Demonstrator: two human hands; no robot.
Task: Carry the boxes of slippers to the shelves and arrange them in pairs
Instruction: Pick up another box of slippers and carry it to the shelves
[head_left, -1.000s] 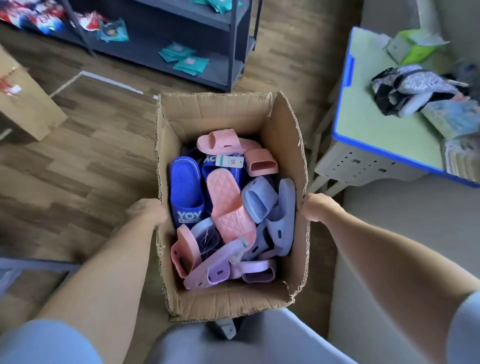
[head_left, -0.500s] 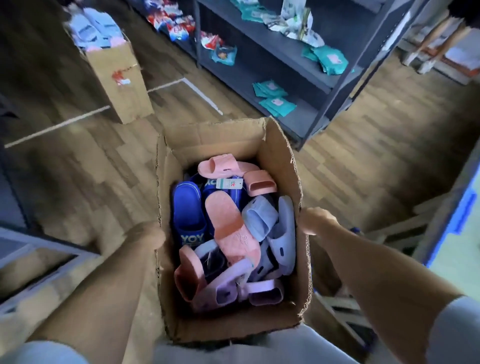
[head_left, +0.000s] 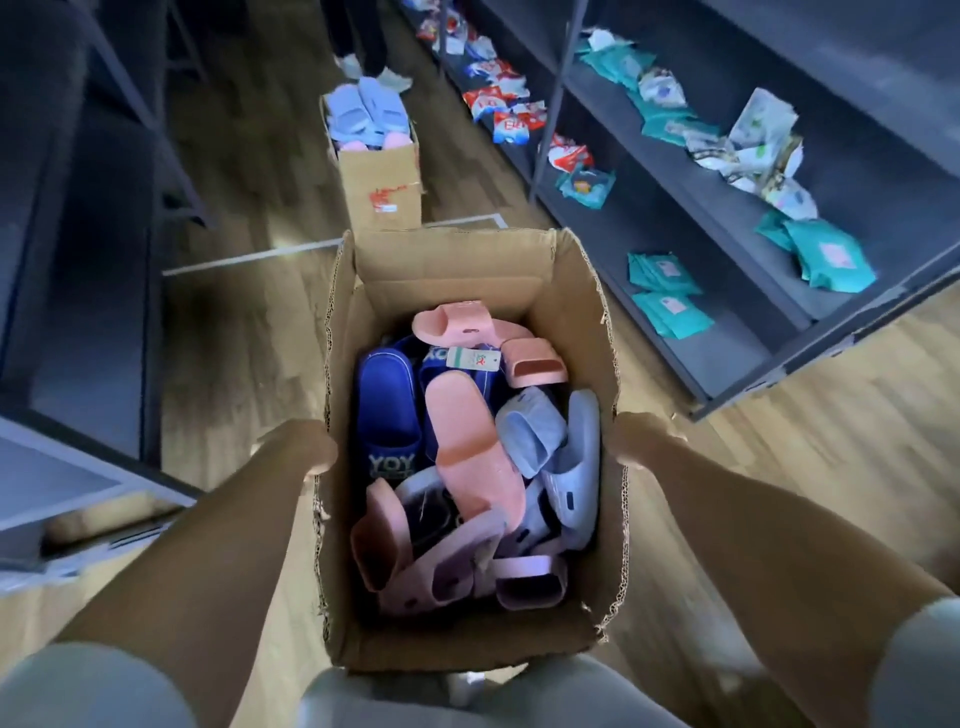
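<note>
In a wood-floored aisle, dark metal shelves (head_left: 857, 161) on the right, we carry the open brown cardboard box (head_left: 457, 275) of jumbled pink, blue and lilac slippers (head_left: 467, 441), left hand (head_left: 304, 447) and right hand (head_left: 641, 441) gripping its sides; nothing is shelved or paired yet.

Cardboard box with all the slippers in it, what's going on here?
A person holds an open cardboard box in front of their body, the left hand gripping its left wall and the right hand its right wall. It is full of jumbled slippers in pink, blue and lilac. Ahead, a second box of slippers stands on the floor beside dark shelves that hold packets; no slippers are on those shelves yet.
</note>
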